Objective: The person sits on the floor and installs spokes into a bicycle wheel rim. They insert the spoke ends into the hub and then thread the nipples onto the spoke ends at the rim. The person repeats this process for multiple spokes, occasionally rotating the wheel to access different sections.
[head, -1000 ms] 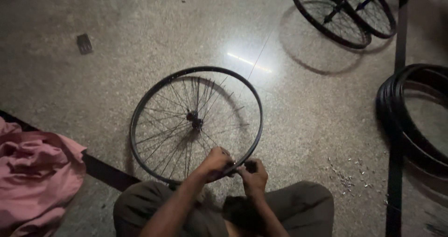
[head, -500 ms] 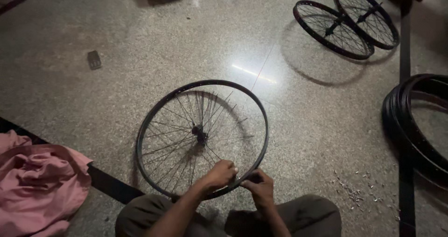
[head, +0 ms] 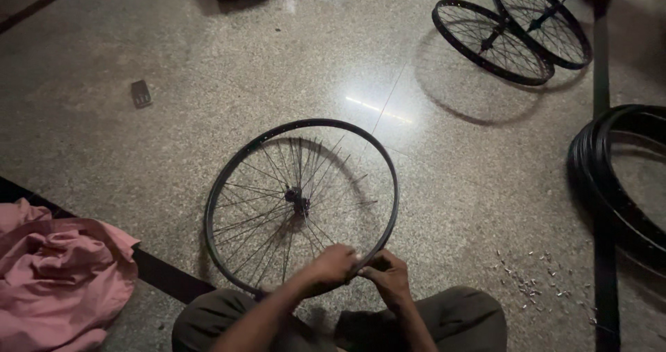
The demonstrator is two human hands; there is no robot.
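Sitting on the speckled stone floor (head: 208, 67), the person has the bicycle wheel (head: 301, 203) lying flat in front of the knees, in the middle of the frame. Against the earlier pictures the wheel sits about where it was and both hands have stayed at its near rim; only the view has crept a little, so more floor shows above it.

At the lower left lies a crumpled pink cloth (head: 59, 276), and in the upper left a small dark block (head: 141, 93) rests alone on the floor. The left hand (head: 333, 265) is curled shut over the near rim where the spokes come in. Just beside it, touching, the right hand (head: 387, 276) pinches at the same spot of rim with bent fingers; what it pinches is too small to make out.

To the lower right small metal bits (head: 534, 282) are scattered. In the upper right two more wheels (head: 513, 33) lean together, and black tyres (head: 617, 185) are stacked at the right edge.
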